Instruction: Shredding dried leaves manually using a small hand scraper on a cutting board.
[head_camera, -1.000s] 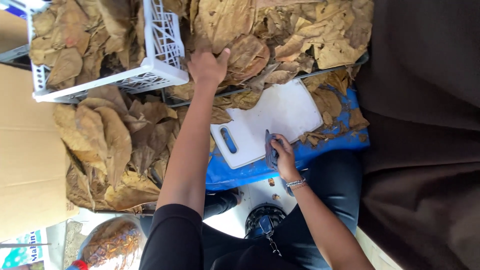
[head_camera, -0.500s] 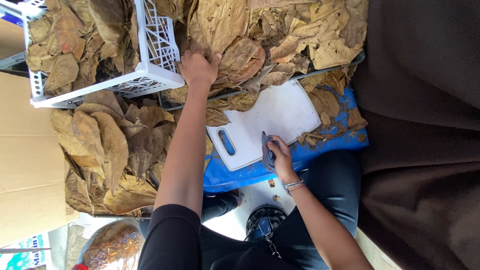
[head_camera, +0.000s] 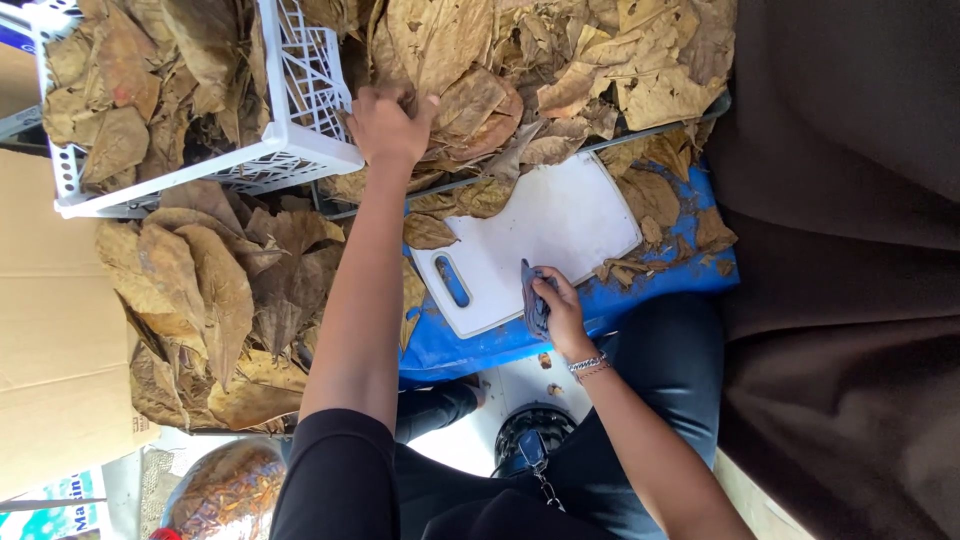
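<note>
Nearest the camera, the person's dark-sleeved arms and dark trousers fill the lower frame, with a round dark object on a short chain (head_camera: 530, 455) resting between the knees. The right hand (head_camera: 558, 308), a thin bracelet at its wrist, is closed around a small bluish-grey tool or folded cloth (head_camera: 534, 298); which of the two cannot be told. It rests at the near edge of a white cutting board (head_camera: 560, 225) with a blue-lined handle slot. The board lies on a blue table (head_camera: 480, 345) strewn with scraps of dry leaf. Compared with a second ago, this hand has barely shifted on the board. The left arm reaches well beyond it, and the left hand (head_camera: 388, 122) has pushed a little deeper into the pile of large dry brown leaves (head_camera: 480, 70) at the far side; its fingers are now curled shut, seemingly gathering a leaf or several, though the grip itself is hidden. That suggests a fresh leaf is being picked while the board sits bare. Just beside this hand stands a white plastic crate (head_camera: 290, 110) holding more brown leaves, and another loose heap of leaves (head_camera: 210, 300) lies below the crate, next to a cardboard sheet (head_camera: 50, 320).
</note>
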